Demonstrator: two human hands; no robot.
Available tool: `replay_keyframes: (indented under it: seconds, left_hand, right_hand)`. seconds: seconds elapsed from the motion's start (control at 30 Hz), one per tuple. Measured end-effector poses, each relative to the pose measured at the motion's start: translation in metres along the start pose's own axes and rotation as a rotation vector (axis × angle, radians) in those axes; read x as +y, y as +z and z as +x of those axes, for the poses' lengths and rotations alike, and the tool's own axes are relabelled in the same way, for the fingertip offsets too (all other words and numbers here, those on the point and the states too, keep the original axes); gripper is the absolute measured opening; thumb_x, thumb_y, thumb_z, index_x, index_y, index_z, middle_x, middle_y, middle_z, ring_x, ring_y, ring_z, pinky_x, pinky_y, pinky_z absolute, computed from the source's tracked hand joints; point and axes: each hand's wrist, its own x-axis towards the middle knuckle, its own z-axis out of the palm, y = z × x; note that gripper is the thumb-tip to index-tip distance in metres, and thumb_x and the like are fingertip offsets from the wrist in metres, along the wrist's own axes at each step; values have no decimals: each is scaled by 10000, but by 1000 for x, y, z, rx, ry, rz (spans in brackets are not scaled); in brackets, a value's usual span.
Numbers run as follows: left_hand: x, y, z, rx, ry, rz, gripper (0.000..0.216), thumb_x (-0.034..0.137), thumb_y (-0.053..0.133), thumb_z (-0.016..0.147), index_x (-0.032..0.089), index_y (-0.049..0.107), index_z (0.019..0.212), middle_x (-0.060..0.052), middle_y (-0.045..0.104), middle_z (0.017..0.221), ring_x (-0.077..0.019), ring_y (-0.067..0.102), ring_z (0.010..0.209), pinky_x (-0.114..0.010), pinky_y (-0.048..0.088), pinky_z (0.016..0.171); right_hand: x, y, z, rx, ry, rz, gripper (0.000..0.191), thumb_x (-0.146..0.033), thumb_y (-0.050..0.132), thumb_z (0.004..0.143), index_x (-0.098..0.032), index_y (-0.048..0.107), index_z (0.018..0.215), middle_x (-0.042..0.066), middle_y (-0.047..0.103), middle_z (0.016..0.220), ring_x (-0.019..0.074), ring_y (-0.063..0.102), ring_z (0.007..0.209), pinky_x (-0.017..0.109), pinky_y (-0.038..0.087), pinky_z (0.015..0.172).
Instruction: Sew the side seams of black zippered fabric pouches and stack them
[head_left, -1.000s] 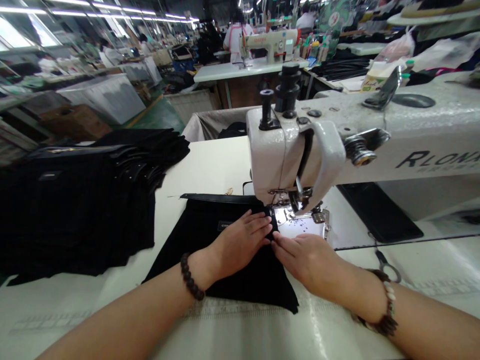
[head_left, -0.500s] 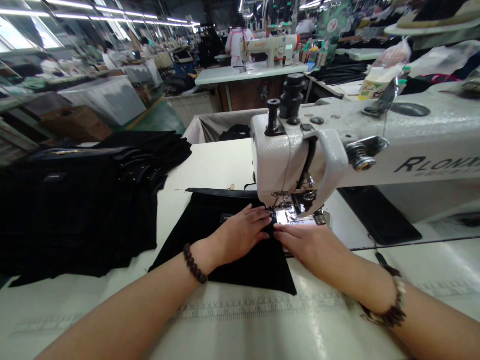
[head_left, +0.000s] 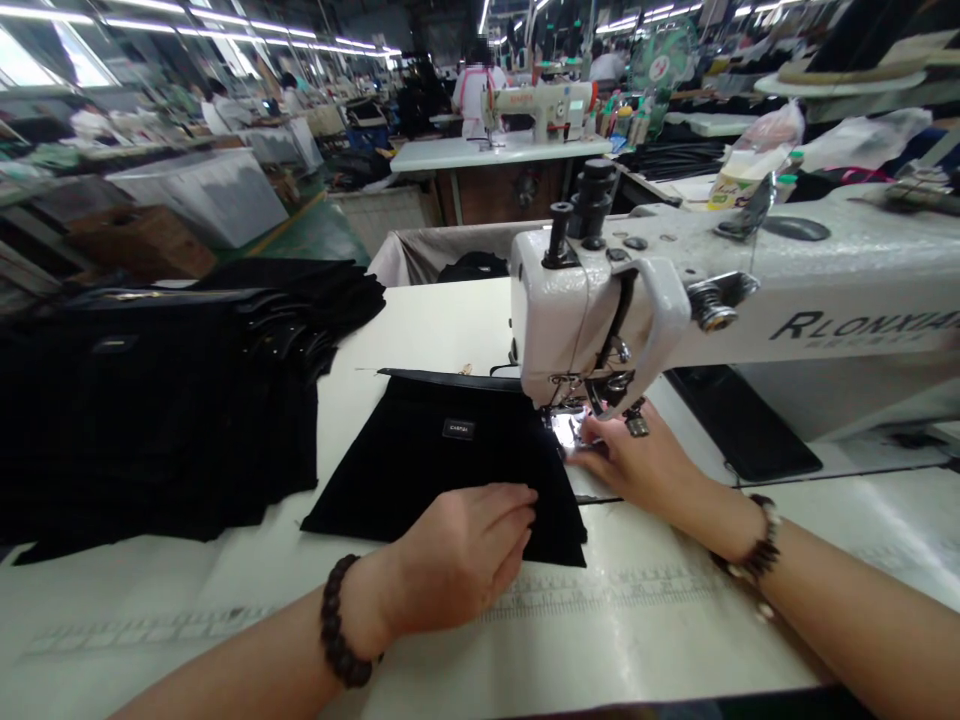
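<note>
A black fabric panel [head_left: 420, 465] with a small label lies flat on the sewing machine bed, its right edge by the presser foot [head_left: 551, 415]. Over the panel's front part is my left hand [head_left: 457, 550], fingers bent and pressed together on the cloth at its near edge; the thumb is mostly hidden. My right hand [head_left: 645, 455] is right of the needle, thumb and forefinger drawn together beside the shiny metal plate [head_left: 568, 432]. Whatever is between those fingertips is too small to make out. The white sewing machine head [head_left: 559, 310] stands above.
A tall stack of black fabric pieces [head_left: 172, 420] takes up the left of the table. A black phone-like slab [head_left: 742, 425] lies under the machine arm [head_left: 847, 300]. Printed ruler markings [head_left: 600, 592] run along the front. Behind stands a cloth-lined bin [head_left: 420, 245].
My left hand has slid from beside the needle toward the panel's near edge, uncovering the label. My right hand has shifted right and slightly back, off the cloth. The panel has turned slightly.
</note>
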Motion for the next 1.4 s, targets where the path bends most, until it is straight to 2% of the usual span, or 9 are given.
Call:
replay_keyframes:
  seconds: [0.17, 0.3, 0.4, 0.47, 0.6, 0.73, 1.03, 1.2, 1.4]
  left_hand:
    - [-16, -19, 15, 172, -652, -281, 251, 223, 391, 870, 131, 600, 763, -21, 619, 721, -139, 589, 691, -215, 481, 631]
    - [-21, -22, 21, 168, -857, -411, 274, 306, 406, 841, 143, 583, 710, 11, 554, 623, -134, 525, 607, -225, 434, 580]
    - [-17, -22, 24, 137, -867, -424, 239, 286, 423, 806, 136, 609, 799, 9, 556, 639, -134, 512, 602, -230, 419, 579]
    - [-14, -23, 25, 110, -829, -416, 235, 256, 419, 790, 134, 614, 843, 10, 557, 645, -131, 505, 587, -229, 411, 568]
    - [-9, -23, 25, 113, -742, -368, 243, 226, 407, 787, 127, 611, 874, -10, 578, 715, -143, 523, 651, -240, 412, 617]
    - [-10, -22, 23, 121, -812, -385, 245, 254, 412, 791, 124, 606, 865, -9, 570, 697, -145, 520, 640, -248, 411, 618]
    - [-10, -19, 19, 135, -839, -376, 241, 285, 429, 783, 141, 603, 867, -12, 596, 739, -156, 546, 686, -255, 433, 651]
    - [-12, -18, 19, 135, -839, -363, 241, 292, 432, 789, 161, 617, 871, 2, 596, 706, -151, 540, 656, -242, 434, 614]
    - [-13, -16, 17, 158, -847, -338, 235, 296, 450, 781, 162, 619, 875, -4, 623, 738, -163, 567, 698, -259, 461, 661]
  right_hand:
    - [0, 2, 10, 41, -24, -13, 129, -251, 663, 731, -148, 588, 752, 63, 582, 697, 217, 504, 696, 328, 355, 640]
    - [-8, -20, -16, -19, -213, 121, 124, -260, 561, 821, -138, 585, 816, 89, 576, 798, 221, 496, 773, 337, 363, 677]
    - [-25, -26, -39, -93, -343, 168, 194, -215, 475, 871, -113, 565, 1009, 73, 565, 787, 208, 481, 743, 364, 358, 699]
    - [-36, -23, -50, -86, -347, 154, 256, -162, 450, 875, -95, 528, 1110, 64, 553, 765, 200, 469, 721, 368, 353, 695]
    - [-45, -15, -60, -76, -323, 161, 271, -158, 442, 880, -100, 530, 1130, 49, 530, 729, 190, 453, 687, 356, 346, 666]
    - [-42, -12, -63, -5, -206, 190, 342, -301, 477, 878, -37, 553, 1082, 81, 532, 744, 208, 450, 699, 368, 350, 648]
    - [-39, -12, -53, -124, -91, 133, 559, -506, 487, 821, -59, 532, 1155, 127, 520, 865, 256, 446, 783, 403, 377, 680]
    - [-33, -13, -45, -152, -151, 176, 713, -626, 468, 773, -103, 440, 1258, 170, 511, 1063, 295, 461, 937, 442, 372, 770]
    - [-28, -12, -43, -158, -349, 239, 501, -510, 425, 863, -120, 497, 1169, 146, 495, 1226, 279, 409, 1127, 461, 297, 917]
